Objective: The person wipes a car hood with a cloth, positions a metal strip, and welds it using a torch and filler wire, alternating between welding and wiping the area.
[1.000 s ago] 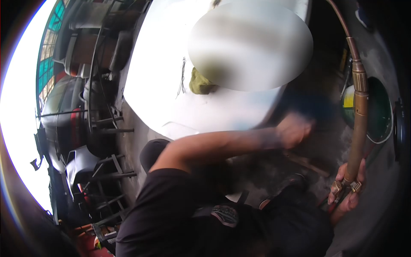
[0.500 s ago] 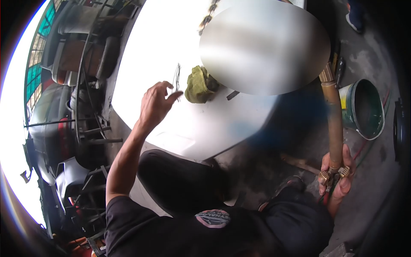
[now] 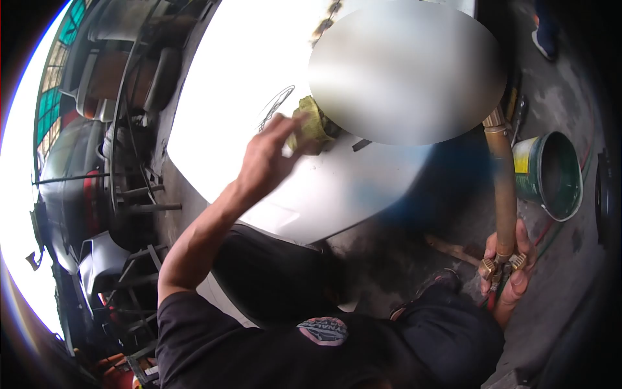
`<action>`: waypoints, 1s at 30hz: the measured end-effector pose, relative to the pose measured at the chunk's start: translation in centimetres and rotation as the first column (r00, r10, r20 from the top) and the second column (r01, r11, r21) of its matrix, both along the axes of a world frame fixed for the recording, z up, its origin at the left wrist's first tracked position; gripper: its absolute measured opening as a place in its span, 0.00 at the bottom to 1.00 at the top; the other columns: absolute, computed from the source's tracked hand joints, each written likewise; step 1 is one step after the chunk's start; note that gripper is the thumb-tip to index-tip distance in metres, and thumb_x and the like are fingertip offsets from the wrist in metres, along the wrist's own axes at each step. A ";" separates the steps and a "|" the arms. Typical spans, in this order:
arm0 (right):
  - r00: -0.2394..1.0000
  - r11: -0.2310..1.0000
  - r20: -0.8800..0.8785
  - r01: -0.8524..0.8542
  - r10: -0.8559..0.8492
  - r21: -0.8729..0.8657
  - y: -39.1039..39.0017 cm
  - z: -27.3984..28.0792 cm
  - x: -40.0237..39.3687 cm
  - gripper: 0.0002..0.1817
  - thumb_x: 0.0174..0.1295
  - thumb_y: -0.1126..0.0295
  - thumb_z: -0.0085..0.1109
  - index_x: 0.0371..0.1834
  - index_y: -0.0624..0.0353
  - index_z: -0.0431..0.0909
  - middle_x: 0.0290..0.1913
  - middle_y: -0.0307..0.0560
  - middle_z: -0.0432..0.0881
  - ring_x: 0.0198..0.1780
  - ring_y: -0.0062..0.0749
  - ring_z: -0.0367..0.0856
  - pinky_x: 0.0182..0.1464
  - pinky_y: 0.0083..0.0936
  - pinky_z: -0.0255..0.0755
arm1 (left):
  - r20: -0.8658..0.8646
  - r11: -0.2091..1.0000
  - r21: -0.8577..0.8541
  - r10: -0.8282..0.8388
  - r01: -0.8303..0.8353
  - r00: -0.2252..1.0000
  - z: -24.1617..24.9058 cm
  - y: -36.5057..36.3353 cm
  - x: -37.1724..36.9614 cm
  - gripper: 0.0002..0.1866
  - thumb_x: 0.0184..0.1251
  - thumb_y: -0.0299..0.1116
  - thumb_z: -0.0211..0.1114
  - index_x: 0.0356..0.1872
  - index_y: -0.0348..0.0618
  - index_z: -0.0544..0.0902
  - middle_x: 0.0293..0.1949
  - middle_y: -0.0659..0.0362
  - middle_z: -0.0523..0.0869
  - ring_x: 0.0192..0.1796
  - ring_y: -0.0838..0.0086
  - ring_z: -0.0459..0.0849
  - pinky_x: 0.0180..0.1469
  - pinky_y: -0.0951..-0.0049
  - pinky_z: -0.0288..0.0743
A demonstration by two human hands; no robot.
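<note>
My left hand (image 3: 271,155) is over the white panel (image 3: 227,117), its fingers apart and slightly blurred, in front of a yellow-green cloth (image 3: 313,129). Whether the fingertips touch the cloth is unclear. Thin bent wires (image 3: 277,106) lie on the panel just beyond the fingers. At the lower right my right hand (image 3: 512,269) is wrapped round the valve end of a brass-coloured torch (image 3: 504,188), whose tube points away from me. Red and green hoses run from the handle. A large blurred oval hides part of the panel and the torch's far end.
A green bucket (image 3: 551,175) lies tipped on the floor right of the torch. Another person's shoe (image 3: 545,44) shows at the top right. Car parts and a metal rack (image 3: 116,129) stand at the left. A short dark strip (image 3: 361,145) rests on the panel.
My left hand has moved right, away from the wires and toward the cloth. The wires now lie at a slant. My right hand keeps its hold on the torch.
</note>
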State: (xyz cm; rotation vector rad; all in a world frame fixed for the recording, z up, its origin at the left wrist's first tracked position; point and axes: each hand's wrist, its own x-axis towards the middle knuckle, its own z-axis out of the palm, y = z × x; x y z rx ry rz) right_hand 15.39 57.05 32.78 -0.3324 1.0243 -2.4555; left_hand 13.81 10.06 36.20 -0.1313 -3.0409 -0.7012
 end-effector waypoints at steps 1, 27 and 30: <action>1.000 1.000 0.005 0.004 -0.004 -0.012 -0.2 0.1 0.0 0.43 0.67 0.66 0.64 0.83 0.58 0.55 0.47 0.69 0.75 0.34 0.43 0.88 0.27 0.25 0.87 | -0.003 0.992 -0.081 -0.097 0.096 0.995 -0.2 1.5 0.0 0.21 0.70 0.29 0.70 0.64 0.48 0.82 0.45 0.50 0.81 0.37 0.60 0.87 0.32 0.63 0.85; 0.997 0.998 -0.049 0.058 -0.056 0.028 -1.3 0.7 -0.5 0.43 0.67 0.60 0.65 0.83 0.57 0.57 0.44 0.67 0.77 0.27 0.37 0.85 0.21 0.20 0.82 | -0.048 0.911 -0.116 0.392 -0.395 0.918 -3.5 -11.1 -0.9 0.13 0.72 0.26 0.68 0.52 0.29 0.86 0.31 0.47 0.89 0.21 0.69 0.81 0.26 0.69 0.79; 0.997 0.999 -0.058 0.047 -0.046 0.020 -1.2 0.5 -0.6 0.43 0.67 0.59 0.67 0.83 0.56 0.57 0.44 0.67 0.77 0.28 0.38 0.86 0.22 0.21 0.83 | -0.400 0.951 0.203 0.297 -0.232 0.867 0.0 -13.0 -1.2 0.08 0.78 0.25 0.62 0.44 0.30 0.87 0.32 0.54 0.89 0.28 0.75 0.82 0.29 0.77 0.78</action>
